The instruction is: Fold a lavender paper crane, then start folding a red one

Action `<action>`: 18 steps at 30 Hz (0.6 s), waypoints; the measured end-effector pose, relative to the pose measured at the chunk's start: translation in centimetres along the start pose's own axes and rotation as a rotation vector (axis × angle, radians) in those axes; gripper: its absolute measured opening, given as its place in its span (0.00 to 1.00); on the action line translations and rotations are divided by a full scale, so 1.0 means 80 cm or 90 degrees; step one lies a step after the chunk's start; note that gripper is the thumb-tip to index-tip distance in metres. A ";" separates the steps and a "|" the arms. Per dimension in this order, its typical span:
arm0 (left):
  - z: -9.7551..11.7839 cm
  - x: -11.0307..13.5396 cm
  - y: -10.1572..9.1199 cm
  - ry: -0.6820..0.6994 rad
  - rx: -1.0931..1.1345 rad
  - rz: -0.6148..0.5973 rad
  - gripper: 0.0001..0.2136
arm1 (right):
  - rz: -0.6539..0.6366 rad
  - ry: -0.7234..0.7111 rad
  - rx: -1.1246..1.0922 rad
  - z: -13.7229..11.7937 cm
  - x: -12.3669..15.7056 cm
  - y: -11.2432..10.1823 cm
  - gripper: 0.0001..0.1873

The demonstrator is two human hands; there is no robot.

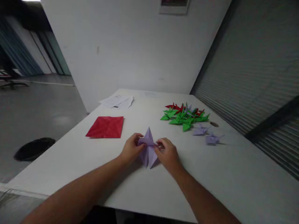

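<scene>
Between my two hands is a partly folded sheet of lilac origami paper [149,152], just over the white table [93,180]. One point of it sticks up away from me, and two narrow points lie toward me with a slit between them. My left hand [133,147] pinches its left side, thumb on the upper fold. On the right side, my right hand [167,152] grips the paper between thumb and fingers. A crosswise flap is raised between the thumbs. Some fingertips are hidden behind the paper.
Red creased paper [106,127] lies to the left, with printed sheets [118,101] behind it. At the right are a pile of green and red paper cranes [183,116], two lilac cranes [213,139] and a small dark disc [214,124]. A black bin [34,149] stands left of the table.
</scene>
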State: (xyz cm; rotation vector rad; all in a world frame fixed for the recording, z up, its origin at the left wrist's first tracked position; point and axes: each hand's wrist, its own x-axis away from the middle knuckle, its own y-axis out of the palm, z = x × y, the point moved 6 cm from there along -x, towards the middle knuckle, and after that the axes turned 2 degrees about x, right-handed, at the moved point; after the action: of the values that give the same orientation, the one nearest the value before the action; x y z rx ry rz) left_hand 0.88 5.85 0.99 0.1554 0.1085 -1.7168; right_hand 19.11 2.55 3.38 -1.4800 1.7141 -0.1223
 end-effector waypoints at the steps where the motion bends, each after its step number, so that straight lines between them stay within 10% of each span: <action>1: 0.000 0.001 0.003 -0.002 0.016 -0.013 0.17 | 0.005 0.010 0.010 0.000 0.000 0.000 0.06; 18: 0.012 0.015 0.032 -0.060 0.244 -0.165 0.26 | 0.000 0.054 0.062 0.004 -0.004 -0.010 0.10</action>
State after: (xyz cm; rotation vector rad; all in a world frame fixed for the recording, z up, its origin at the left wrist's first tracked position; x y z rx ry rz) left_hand 3.16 4.16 1.75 0.3553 -0.2838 -1.9866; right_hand 19.89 2.69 3.80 -1.4209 1.7512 -0.2675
